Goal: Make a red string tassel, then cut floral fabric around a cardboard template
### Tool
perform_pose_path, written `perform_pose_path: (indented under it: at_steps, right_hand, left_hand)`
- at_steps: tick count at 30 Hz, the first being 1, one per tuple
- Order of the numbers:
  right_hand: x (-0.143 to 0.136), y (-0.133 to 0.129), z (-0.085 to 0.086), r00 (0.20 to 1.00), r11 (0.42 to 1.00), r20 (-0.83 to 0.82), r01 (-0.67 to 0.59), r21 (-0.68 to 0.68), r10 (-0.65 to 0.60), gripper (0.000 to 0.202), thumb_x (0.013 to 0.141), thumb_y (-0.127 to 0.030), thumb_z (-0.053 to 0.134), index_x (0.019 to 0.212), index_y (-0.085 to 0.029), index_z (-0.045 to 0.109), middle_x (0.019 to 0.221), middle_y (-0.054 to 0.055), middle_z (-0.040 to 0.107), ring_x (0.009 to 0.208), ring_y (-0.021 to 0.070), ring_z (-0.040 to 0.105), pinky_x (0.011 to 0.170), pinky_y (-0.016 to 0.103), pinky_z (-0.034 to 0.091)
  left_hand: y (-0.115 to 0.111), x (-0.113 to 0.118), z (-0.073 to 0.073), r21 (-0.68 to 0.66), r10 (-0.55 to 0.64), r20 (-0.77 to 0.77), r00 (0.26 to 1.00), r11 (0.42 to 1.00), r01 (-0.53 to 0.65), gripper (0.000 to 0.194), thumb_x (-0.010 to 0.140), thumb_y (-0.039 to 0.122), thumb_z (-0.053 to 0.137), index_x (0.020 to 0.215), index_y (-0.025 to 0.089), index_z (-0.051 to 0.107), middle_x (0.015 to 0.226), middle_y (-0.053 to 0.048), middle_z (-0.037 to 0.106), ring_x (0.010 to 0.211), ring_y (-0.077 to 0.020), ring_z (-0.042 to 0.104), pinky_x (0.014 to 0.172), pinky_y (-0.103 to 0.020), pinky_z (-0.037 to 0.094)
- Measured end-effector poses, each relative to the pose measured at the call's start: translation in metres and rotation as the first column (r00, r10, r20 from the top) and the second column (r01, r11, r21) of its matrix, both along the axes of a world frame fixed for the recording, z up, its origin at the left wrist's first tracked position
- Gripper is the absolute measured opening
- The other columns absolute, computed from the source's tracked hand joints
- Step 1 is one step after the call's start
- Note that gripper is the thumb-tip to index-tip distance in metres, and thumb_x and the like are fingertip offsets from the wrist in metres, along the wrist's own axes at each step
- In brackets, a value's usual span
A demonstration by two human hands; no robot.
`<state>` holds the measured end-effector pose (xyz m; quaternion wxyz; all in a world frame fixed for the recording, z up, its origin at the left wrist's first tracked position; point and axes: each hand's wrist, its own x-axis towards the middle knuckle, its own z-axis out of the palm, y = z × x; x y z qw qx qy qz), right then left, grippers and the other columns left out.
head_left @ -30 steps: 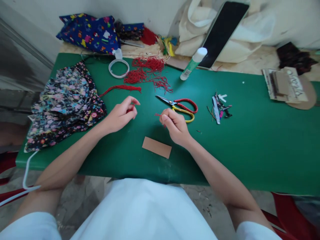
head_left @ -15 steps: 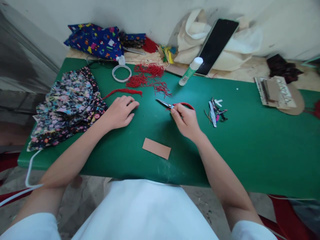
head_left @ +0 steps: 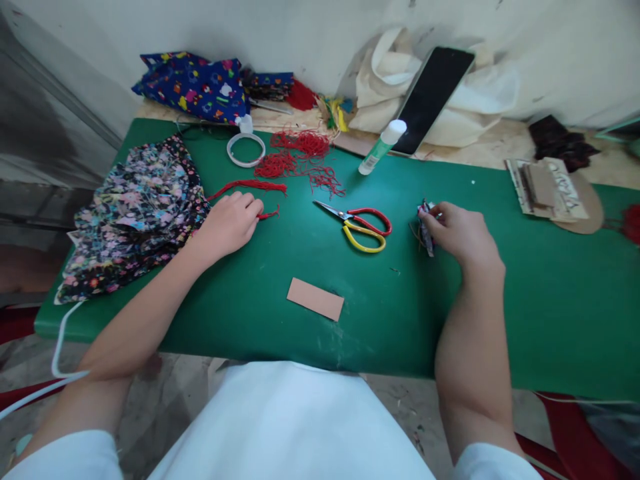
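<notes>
My left hand (head_left: 231, 223) rests on the green table beside the floral fabric (head_left: 137, 207), fingers curled over a short piece of red yarn (head_left: 270, 213) whose end sticks out. My right hand (head_left: 457, 230) is at the small pile of fabric scraps (head_left: 425, 233), thumb and fingers closed on them. Between the hands lie scissors with one red and one yellow handle (head_left: 364, 245), blades to the left, touched by neither hand. Nearer my body is a flat brown cardboard strip (head_left: 315, 299). A longer red yarn bundle (head_left: 253, 185) lies just beyond my left hand.
Along the back are a blue patterned cloth (head_left: 195, 87), a tape roll (head_left: 245, 149), loose red yarn (head_left: 303, 147), a standing glue stick (head_left: 383, 148) and a leaning phone (head_left: 435, 97). Cardboard pieces (head_left: 543, 190) lie far right.
My right hand has let go of the scissors, which now lie flat, and has moved right onto the scraps. My left hand has shifted slightly left, with red yarn now showing at its fingers.
</notes>
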<state>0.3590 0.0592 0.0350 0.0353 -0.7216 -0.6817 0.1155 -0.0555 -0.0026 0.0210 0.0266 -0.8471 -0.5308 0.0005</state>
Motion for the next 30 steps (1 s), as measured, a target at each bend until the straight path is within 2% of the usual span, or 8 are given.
perform_pose_path:
  at_steps: [5,8,13,18,22,24,27,30]
  right_hand:
    - [-0.003,-0.001,0.001,0.999,0.997,0.001,0.046,0.057,-0.047,0.020,0.087,-0.039,0.058,0.079,-0.022,0.050,0.062,0.004,0.050,0.058,0.0162,0.036,0.058,0.031,0.026]
    - [-0.007,-0.003,0.003,1.000,0.992,-0.007,0.026,0.125,-0.025,0.017,0.087,-0.035,0.057,0.082,-0.022,0.049,0.070,0.007,0.055,0.063,0.0179,0.041,0.059,0.032,0.027]
    - [-0.018,-0.007,0.000,0.983,0.944,-0.012,-0.172,0.281,0.183,0.012,0.088,-0.032,0.054,0.081,-0.023,0.048,0.079,0.011,0.061,0.073,0.0220,0.050,0.065,0.034,0.032]
    - [-0.038,-0.013,-0.009,0.925,0.876,0.019,-0.366,0.314,0.380,0.020,0.092,-0.037,0.044,0.081,-0.023,0.053,0.079,0.010,0.061,0.079,0.0254,0.055,0.070,0.036,0.039]
    - [-0.053,-0.018,-0.014,0.851,0.815,0.039,-0.515,0.267,0.524,0.024,0.093,-0.038,0.045,0.089,-0.020,0.059,0.084,0.011,0.063,0.083,0.0260,0.057,0.072,0.037,0.044]
    - [-0.058,-0.021,-0.016,0.815,0.785,0.064,-0.574,0.232,0.577,0.025,0.093,-0.037,0.046,0.095,-0.017,0.061,0.089,0.013,0.064,0.086,0.0269,0.059,0.073,0.037,0.045]
    - [-0.064,-0.022,-0.019,0.792,0.768,0.110,-0.610,0.196,0.601,0.026,0.093,-0.037,0.047,0.099,-0.015,0.061,0.091,0.014,0.065,0.087,0.0273,0.060,0.072,0.036,0.044]
    - [-0.066,-0.021,-0.022,0.791,0.773,0.134,-0.612,0.167,0.597,0.029,0.094,-0.038,0.046,0.101,-0.015,0.060,0.092,0.014,0.065,0.084,0.0272,0.060,0.071,0.035,0.043]
  left_hand:
    - [0.002,0.001,-0.005,0.048,0.073,0.109,0.991,0.996,-0.078,0.024,0.095,0.023,0.041,0.101,0.017,0.064,0.100,-0.013,0.064,0.095,-0.0289,0.056,0.081,-0.041,0.045]
    - [0.002,0.000,-0.004,0.044,0.094,0.145,0.985,0.994,-0.101,0.021,0.093,0.028,0.048,0.101,0.017,0.064,0.101,-0.013,0.064,0.098,-0.0293,0.056,0.085,-0.042,0.045]
    - [0.001,-0.003,0.000,0.020,0.106,0.130,0.986,0.994,-0.110,0.020,0.091,0.027,0.051,0.101,0.017,0.065,0.101,-0.012,0.065,0.098,-0.0298,0.056,0.086,-0.043,0.045]
    - [0.005,-0.006,-0.004,0.013,0.141,0.157,0.977,0.989,-0.145,0.022,0.094,0.023,0.047,0.100,0.017,0.066,0.102,-0.013,0.067,0.098,-0.0293,0.057,0.084,-0.042,0.045]
    - [0.008,-0.006,-0.006,0.028,0.142,0.162,0.977,0.989,-0.148,0.022,0.094,0.024,0.046,0.100,0.018,0.066,0.101,-0.012,0.066,0.098,-0.0289,0.057,0.083,-0.041,0.045]
    - [0.008,-0.010,-0.001,0.013,0.129,0.152,0.980,0.991,-0.133,0.021,0.093,0.027,0.049,0.101,0.018,0.066,0.102,-0.012,0.066,0.099,-0.0287,0.057,0.084,-0.041,0.045]
    - [0.004,-0.023,0.017,-0.019,0.128,0.110,0.986,0.992,-0.127,0.027,0.091,0.035,0.053,0.110,0.018,0.063,0.107,-0.012,0.066,0.100,-0.0299,0.058,0.085,-0.042,0.046]
    - [-0.002,-0.043,0.038,-0.019,0.286,-0.047,0.957,0.958,-0.287,0.040,0.090,0.041,0.052,0.116,0.012,0.059,0.109,-0.019,0.063,0.107,-0.0369,0.058,0.089,-0.046,0.047]
